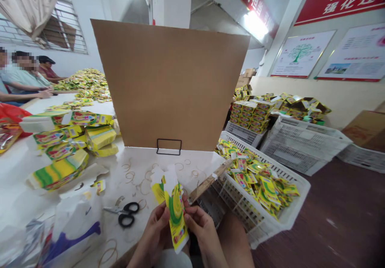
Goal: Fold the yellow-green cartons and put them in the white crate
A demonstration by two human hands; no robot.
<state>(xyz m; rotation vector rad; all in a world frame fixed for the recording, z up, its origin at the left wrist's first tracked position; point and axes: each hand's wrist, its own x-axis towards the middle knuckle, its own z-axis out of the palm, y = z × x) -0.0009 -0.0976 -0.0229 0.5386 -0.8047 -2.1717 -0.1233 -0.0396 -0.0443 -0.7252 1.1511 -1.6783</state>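
A yellow and green printed carton (177,210), partly unfolded with white flaps at its top, is held upright over the table's front edge. My left hand (158,226) pinches its left side between thumb and fingers. On the opposite side, my right hand (200,224) grips the carton's right edge, fingers closed. Black-handled scissors (128,215) lie on the table to the left of my hands. Several loose rubber bands (129,176) are scattered around them.
Stacks of flat yellow cartons (67,140) cover the table's left side, near a white plastic bag (78,220). A brown cardboard sheet (177,87) stands upright ahead. At right, a white crate (296,216) holds many cartons. Co-workers (27,75) sit at far left.
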